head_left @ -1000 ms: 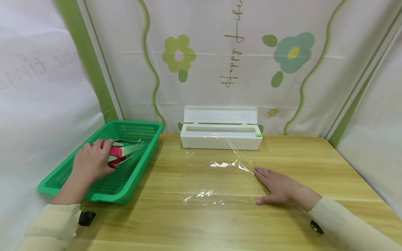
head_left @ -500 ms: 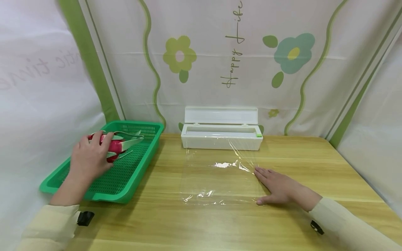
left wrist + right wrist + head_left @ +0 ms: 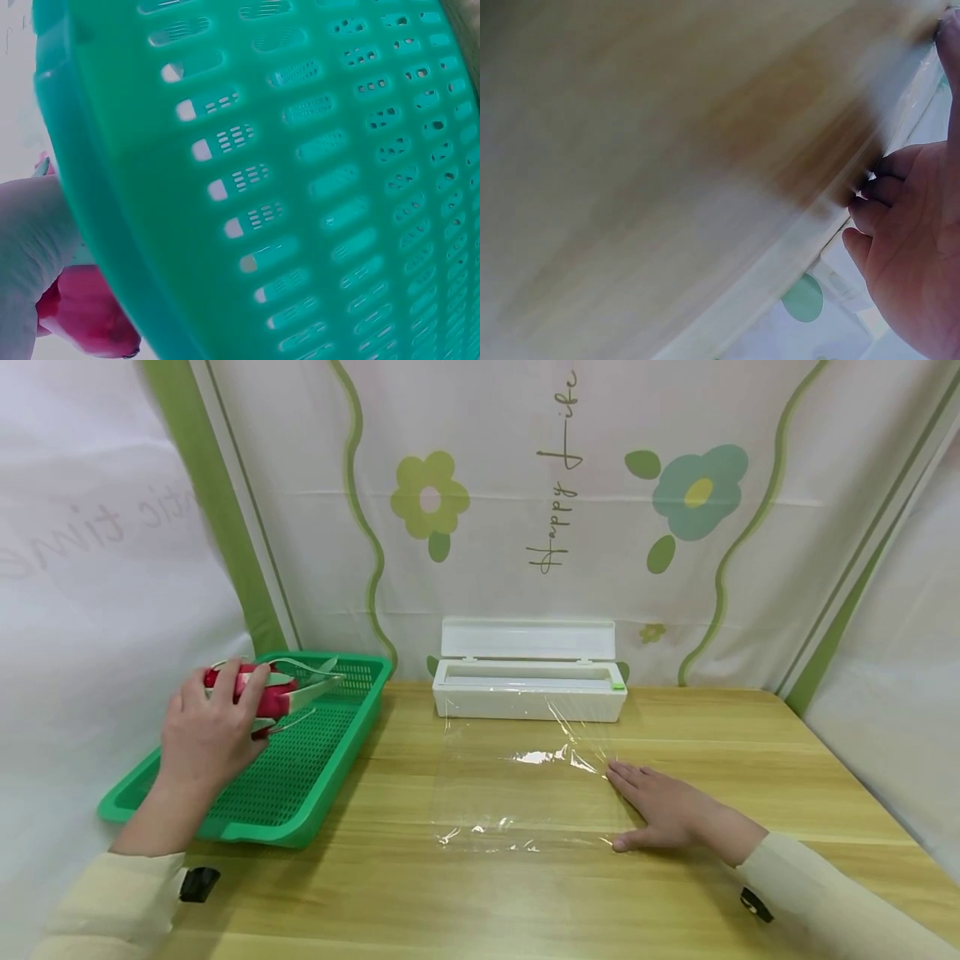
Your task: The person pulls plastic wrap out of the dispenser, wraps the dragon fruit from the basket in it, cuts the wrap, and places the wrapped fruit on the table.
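My left hand [image 3: 210, 735] grips a red dragon fruit [image 3: 277, 700] with long pale-green scales, over the green plastic basket [image 3: 330, 777]. In the left wrist view the dragon fruit [image 3: 86, 311] shows beyond the basket's wall [image 3: 150, 225], partly hidden by it. A sheet of clear cling film [image 3: 525, 793] lies on the table, running out of a white dispenser box [image 3: 528, 700] whose lid stands up. Fingertips and thumb of my right hand [image 3: 663, 806] press on the film's right edge, fingers spread straight. The right wrist view shows that hand's palm [image 3: 915, 255] from below.
The wooden table [image 3: 480, 910] carries the basket at left and the film box at the back. A white curtain [image 3: 510, 427] with printed flowers closes off the back and sides. A green tab [image 3: 618, 686] sits on the box's right end.
My left hand has raised the dragon fruit a little, up and away from the basket's floor. My right hand, the film and the box stay where they were.
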A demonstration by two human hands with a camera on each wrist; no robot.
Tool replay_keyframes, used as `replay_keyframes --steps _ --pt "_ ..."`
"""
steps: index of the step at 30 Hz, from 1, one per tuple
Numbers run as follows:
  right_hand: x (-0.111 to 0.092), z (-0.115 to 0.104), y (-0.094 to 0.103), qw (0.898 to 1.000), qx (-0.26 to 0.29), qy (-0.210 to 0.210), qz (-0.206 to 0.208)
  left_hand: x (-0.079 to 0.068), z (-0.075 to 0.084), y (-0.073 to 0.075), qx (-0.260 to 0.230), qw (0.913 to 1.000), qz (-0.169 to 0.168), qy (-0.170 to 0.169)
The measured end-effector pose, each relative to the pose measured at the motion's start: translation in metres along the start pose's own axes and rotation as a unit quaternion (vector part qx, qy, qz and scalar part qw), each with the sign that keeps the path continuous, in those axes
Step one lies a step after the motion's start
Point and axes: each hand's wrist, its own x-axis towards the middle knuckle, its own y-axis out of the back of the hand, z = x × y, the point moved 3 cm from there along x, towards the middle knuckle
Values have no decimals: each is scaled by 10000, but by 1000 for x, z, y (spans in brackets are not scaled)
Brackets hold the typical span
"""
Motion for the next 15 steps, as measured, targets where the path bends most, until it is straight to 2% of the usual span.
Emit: replay_keyframes --steps 8,15 --pt "0 -1 1 10000 5 -8 -7 2 4 3 45 9998 132 -153" --pt "0 1 -1 10000 17 -4 10 6 14 7 -41 9992 310 -261"
